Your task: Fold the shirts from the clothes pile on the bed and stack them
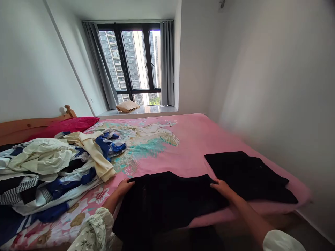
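A black pleated garment lies spread on the near edge of the pink bed, partly hanging over the edge. My left hand grips its left top corner with the fingers curled on the cloth. At the right top corner my right hand pinches the fabric. Just beyond my right hand lies a second black garment, folded flat on the bedspread.
A heap of crumpled clothes in white, blue, cream and stripes covers the bed's left side. A red pillow leans by the wooden headboard. A white wall runs close along the right. A window with grey curtains is at the far end.
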A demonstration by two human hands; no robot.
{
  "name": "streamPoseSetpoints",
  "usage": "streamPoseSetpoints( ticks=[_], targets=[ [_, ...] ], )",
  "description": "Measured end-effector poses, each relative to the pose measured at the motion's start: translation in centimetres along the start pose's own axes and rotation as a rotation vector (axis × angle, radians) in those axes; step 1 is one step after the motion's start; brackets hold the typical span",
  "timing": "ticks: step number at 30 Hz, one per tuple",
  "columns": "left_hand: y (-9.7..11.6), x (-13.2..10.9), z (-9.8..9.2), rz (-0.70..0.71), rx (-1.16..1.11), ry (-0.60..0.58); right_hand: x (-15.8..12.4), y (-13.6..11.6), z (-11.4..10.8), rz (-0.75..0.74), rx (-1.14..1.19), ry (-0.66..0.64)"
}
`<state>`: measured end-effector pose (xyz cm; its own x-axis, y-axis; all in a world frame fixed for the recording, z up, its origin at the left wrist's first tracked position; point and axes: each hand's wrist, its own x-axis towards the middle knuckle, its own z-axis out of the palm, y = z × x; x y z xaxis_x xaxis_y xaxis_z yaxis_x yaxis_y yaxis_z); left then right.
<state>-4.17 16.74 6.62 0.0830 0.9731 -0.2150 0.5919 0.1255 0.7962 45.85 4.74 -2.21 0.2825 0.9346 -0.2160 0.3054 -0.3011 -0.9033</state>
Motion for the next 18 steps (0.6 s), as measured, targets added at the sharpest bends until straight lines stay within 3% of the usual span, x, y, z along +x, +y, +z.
streamPoseSetpoints(
  ticks=[4, 7, 9, 13, 15, 18],
  targets=[
    [1.9, 0.7, 0.2, 0.064, 0.153, 0.219, -0.3, -0.3, 0.1, 0.012, 0.089, -0.033],
    [3.6, 0.1, 3.0, 0.194, 0.315, 0.341, -0.3, -0.6, 0.0, 0.037, 0.131, -0.018],
    [4.7, -0.9, 6.2, 0.35, 0.417, 0.3, -0.3, -0.8, -0.2, 0.054, 0.15, -0.007],
    [6.0, -3.3, 13.3, 0.586, 0.577, 0.099, -0.5, -1.1, -0.4, 0.076, 0.202, -0.017],
    [6.2, -3.8, 15.9, 0.585, 0.637, 0.053, -0.7, -1.4, -0.5, 0.075, 0.236, -0.044],
    [6.1, -4.0, 18.0, 0.52, 0.708, 0.027, -1.3, -1.9, -0.6, 0.073, 0.29, -0.097]
  ],
)
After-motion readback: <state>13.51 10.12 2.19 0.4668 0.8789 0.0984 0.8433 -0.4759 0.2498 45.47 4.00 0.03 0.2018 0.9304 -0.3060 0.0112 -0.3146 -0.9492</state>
